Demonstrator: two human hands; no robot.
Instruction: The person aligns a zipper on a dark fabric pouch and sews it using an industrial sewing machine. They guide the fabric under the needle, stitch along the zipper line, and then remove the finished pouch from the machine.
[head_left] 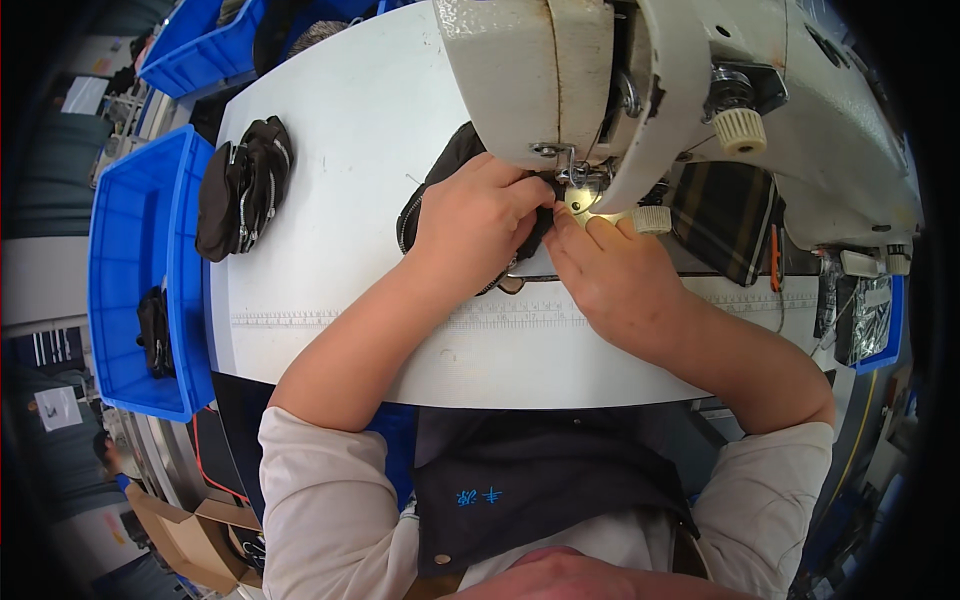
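Dark zippered cloth point(453, 153), one: on white table point(350, 180), partly beneath the head of sewing machine point(815, 130). Left hand point(475, 215): fingers curled, closed on the cloth. Right hand point(622, 275): fingers bent beside it; grip cannot be told.
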